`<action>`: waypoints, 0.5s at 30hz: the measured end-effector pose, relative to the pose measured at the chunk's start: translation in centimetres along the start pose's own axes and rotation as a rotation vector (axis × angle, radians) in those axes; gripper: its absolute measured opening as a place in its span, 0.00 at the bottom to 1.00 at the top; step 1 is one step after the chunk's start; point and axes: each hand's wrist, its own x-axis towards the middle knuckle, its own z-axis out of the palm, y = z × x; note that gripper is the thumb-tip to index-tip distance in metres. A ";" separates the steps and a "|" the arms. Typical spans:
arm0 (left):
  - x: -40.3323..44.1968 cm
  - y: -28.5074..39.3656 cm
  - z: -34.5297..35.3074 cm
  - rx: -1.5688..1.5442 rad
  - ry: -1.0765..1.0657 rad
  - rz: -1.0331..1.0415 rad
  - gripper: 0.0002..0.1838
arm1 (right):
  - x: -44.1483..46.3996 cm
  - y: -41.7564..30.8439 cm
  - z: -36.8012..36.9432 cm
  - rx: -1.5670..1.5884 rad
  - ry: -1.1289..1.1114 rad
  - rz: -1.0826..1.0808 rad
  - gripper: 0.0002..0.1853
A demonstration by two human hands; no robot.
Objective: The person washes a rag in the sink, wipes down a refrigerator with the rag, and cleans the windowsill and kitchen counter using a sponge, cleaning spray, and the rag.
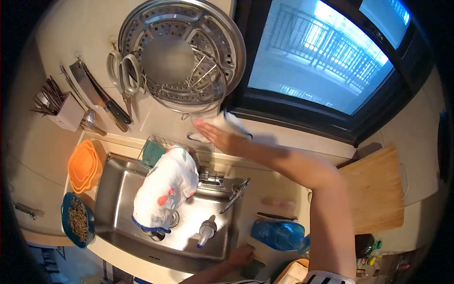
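Observation:
My right hand (226, 138) reaches up to the tiled wall below the window. Its fingers lie stretched over a white cloth (228, 124) with a dark edge, pressing it against the wall. Low in the view, my left hand (242, 256) is at the counter's front edge, right of the sink, with its fingers curled in. A dark green piece, perhaps a scouring pad (253, 269), touches or lies beside it; its hold is not clear. White fabric with red spots and a blue hem (165, 189) covers the faucet over the steel sink (120, 203).
A steamer rack (125, 35), scissors (124, 78) and a cleaver (87, 83) hang on the wall. Orange baskets (84, 165) and a teal basin (65, 218) stand left of the sink. A blue bottle (276, 234) lies right of it, near a cutting board (378, 194).

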 end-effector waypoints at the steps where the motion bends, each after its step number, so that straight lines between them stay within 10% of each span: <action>1: 0.6 -0.1 0.2 0.056 -0.049 -0.016 0.12 | -0.1 -0.4 0.7 -0.006 0.007 -0.009 0.27; 4: -0.1 1.9 -1.6 -0.128 0.082 -0.022 0.12 | -2.3 -4.0 1.3 1.085 -0.400 0.357 0.20; 9: 1.3 0.6 -0.3 -0.091 0.124 0.079 0.14 | -11.0 -7.0 3.9 0.566 -0.188 -0.183 0.16; 15: 0.4 1.4 -1.1 -0.101 -0.054 -0.087 0.14 | -19.8 -0.3 -1.5 0.500 -0.209 -0.201 0.11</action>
